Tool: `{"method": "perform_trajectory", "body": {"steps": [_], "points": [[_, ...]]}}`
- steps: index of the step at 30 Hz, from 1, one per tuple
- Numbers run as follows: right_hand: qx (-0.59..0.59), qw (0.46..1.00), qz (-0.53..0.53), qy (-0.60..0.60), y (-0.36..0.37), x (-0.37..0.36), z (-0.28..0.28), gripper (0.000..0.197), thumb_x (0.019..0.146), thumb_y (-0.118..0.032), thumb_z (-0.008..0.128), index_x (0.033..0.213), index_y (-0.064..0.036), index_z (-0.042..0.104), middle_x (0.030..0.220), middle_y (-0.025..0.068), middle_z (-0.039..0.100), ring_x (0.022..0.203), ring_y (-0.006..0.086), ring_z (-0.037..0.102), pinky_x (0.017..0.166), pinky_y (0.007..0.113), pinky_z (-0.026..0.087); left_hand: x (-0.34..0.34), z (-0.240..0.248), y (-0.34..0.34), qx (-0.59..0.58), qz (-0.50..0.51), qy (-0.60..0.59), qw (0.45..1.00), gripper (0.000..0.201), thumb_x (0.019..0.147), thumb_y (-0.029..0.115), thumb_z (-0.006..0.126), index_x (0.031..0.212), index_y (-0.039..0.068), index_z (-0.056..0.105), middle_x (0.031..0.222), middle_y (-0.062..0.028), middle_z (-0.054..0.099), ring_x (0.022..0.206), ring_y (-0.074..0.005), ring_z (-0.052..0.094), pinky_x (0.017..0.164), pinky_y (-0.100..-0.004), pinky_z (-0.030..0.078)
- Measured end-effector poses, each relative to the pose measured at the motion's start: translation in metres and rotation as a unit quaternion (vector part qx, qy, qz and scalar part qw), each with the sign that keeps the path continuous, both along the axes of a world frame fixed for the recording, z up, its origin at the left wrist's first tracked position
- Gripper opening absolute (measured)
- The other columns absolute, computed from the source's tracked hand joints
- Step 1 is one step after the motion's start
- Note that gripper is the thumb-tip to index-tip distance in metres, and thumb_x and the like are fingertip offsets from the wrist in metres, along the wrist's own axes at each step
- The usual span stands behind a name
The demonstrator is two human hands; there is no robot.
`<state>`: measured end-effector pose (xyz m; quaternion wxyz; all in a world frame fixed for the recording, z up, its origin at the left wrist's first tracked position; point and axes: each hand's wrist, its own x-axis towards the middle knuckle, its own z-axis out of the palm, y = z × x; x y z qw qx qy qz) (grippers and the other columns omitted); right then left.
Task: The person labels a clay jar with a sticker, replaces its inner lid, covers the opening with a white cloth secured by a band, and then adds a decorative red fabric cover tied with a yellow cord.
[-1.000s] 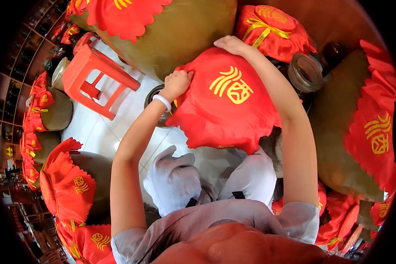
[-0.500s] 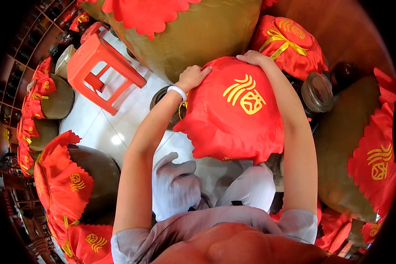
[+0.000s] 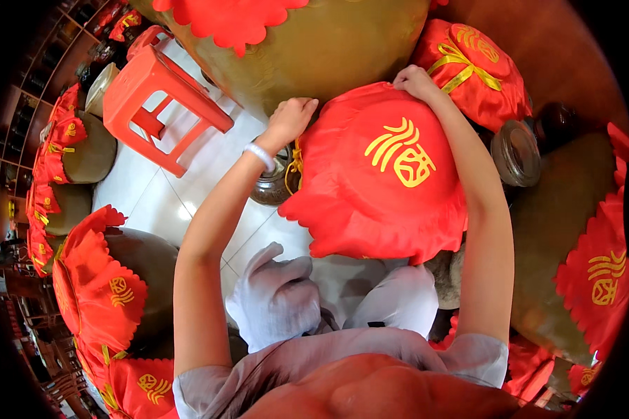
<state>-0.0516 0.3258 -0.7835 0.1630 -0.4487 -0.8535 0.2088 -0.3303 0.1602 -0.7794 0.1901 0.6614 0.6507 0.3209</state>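
Observation:
A red cloth cover with a yellow emblem is draped over a rounded jar top in front of me, its scalloped hem hanging toward my knees. My right hand pinches the far edge of this cloth. Beside the cloth's far left edge is my left hand, with a white bangle on its wrist. Its fingers are curled together, and whatever they hold is hidden. A yellow ribbon hangs at the cover's left side, just below that hand. The jar's body is mostly hidden beneath the cloth.
A huge olive-brown jar stands just beyond my hands. Another red-covered jar tied with yellow ribbon and a lidded glass jar are at right. A red plastic stool stands on white tiles at left, near more covered jars.
My left hand has moved slightly left, off the cloth's top, and its fingers have curled. The right hand has shifted slightly farther and right. The cover appears a little farther right.

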Motion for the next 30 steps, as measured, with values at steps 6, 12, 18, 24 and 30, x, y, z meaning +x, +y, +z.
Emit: {"method": "perform_trajectory", "body": {"steps": [6, 12, 18, 24, 30], "points": [[-0.089, 0.994, -0.057, -0.030, -0.007, 0.039, 0.022, 0.020, 0.074, -0.019, 0.062, 0.084, -0.0019, 0.066, 0.081, 0.0122, 0.065, 0.079, 0.0230, 0.062, 0.075, 0.033, 0.047, 0.004, -0.028, 0.023, -0.174, -0.014, -0.116, 0.978, 0.035, 0.083, 0.031, 0.054, 0.082, -0.002, 0.065, 0.077, -0.0227, 0.062, 0.073, -0.0308, 0.061, 0.070, -0.0367, 0.046], [-0.138, 0.990, 0.032, -0.003, -0.005, 0.018, -0.001, 0.038, 0.081, -0.034, 0.056, 0.098, -0.0006, 0.063, 0.096, 0.0160, 0.064, 0.090, 0.0259, 0.060, 0.081, 0.033, 0.045, -0.005, -0.022, -0.003, -0.053, -0.021, 0.155, 0.986, 0.036, 0.081, 0.029, 0.054, 0.070, -0.005, 0.062, 0.069, -0.0242, 0.059, 0.068, -0.0373, 0.059, 0.065, -0.0418, 0.045], [-0.170, 0.983, 0.043, -0.055, -0.008, -0.009, 0.000, 0.033, 0.083, -0.028, 0.054, 0.100, -0.0011, 0.063, 0.091, 0.0128, 0.065, 0.083, 0.0209, 0.060, 0.080, 0.030, 0.044, -0.027, 0.011, -0.020, -0.270, -0.143, -0.074, 0.949, 0.043, 0.083, 0.033, 0.054, 0.070, -0.007, 0.060, 0.061, -0.0147, 0.060, 0.061, -0.0260, 0.059, 0.058, -0.0381, 0.044], [-0.009, 0.980, 0.048, -0.191, 0.038, 0.076, -0.028, 0.023, 0.077, -0.020, 0.057, 0.082, 0.0009, 0.066, 0.078, 0.0137, 0.065, 0.069, 0.0195, 0.059, 0.066, 0.034, 0.046, 0.012, -0.003, 0.023, -0.091, -0.109, -0.065, 0.988, 0.049, 0.083, 0.041, 0.054, 0.100, -0.005, 0.060, 0.089, -0.0206, 0.063, 0.083, -0.0273, 0.061, 0.074, -0.0342, 0.046], [-0.105, 0.984, 0.005, -0.141, 0.000, 0.010, 0.003, 0.037, 0.084, -0.033, 0.053, 0.100, -0.0017, 0.063, 0.094, 0.0162, 0.064, 0.086, 0.0232, 0.061, 0.080, 0.031, 0.046, -0.001, -0.026, 0.026, -0.203, -0.053, 0.041, 0.977, 0.052, 0.086, 0.044, 0.046, 0.086, -0.006, 0.062, 0.090, -0.0254, 0.061, 0.087, -0.0383, 0.059, 0.076, -0.0410, 0.045]]}}
